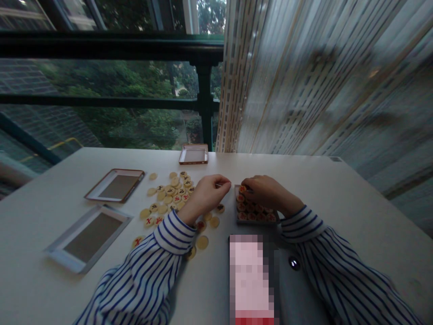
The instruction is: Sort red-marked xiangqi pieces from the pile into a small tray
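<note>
Several round wooden game pieces (171, 194) with red or black characters lie loose on the white table (355, 216). My left hand (208, 192) hovers at their right edge, fingers pinched on what seems a small piece. My right hand (265, 192) rests curled over the far end of a small box (274, 220) packed with rows of red-marked pieces, fingertips on the pieces there. Both arms wear blue-and-white striped sleeves.
Three shallow trays or lids lie on the table: one at the back middle (193, 154), one at the left (115, 185), one nearer the front left (88, 237). A railing and window stand behind the table, a curtain (321, 76) at the right.
</note>
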`<control>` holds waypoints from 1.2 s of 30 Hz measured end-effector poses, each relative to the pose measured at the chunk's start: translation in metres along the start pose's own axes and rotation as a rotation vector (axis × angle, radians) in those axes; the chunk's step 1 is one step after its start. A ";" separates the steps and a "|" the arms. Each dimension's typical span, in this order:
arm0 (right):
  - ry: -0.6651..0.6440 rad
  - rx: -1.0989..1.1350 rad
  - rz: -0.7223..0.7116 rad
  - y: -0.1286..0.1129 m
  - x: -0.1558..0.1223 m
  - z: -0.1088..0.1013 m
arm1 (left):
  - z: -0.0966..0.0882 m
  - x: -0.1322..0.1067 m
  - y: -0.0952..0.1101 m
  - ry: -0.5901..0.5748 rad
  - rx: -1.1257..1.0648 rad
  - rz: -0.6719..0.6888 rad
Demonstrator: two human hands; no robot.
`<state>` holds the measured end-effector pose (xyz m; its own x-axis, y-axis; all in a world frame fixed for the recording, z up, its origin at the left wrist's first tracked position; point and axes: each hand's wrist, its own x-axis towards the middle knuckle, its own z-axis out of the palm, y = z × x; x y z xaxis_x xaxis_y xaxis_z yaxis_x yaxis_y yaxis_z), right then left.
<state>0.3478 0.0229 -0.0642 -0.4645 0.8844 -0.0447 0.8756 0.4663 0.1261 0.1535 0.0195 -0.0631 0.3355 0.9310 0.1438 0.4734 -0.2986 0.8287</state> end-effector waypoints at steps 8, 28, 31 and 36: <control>-0.044 -0.032 0.045 -0.003 0.000 -0.003 | -0.001 -0.002 0.003 -0.002 0.008 0.005; -0.061 -0.038 0.050 0.001 0.001 0.001 | -0.001 0.000 0.000 -0.013 -0.003 0.013; -0.067 -0.038 0.038 0.001 0.001 0.001 | -0.002 -0.001 0.001 -0.015 0.004 0.015; -0.071 -0.028 0.015 -0.001 0.000 -0.001 | -0.001 0.000 0.001 -0.007 0.010 0.005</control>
<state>0.3468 0.0222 -0.0631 -0.4403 0.8907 -0.1131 0.8777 0.4536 0.1547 0.1532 0.0194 -0.0615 0.3436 0.9281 0.1436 0.4802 -0.3050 0.8224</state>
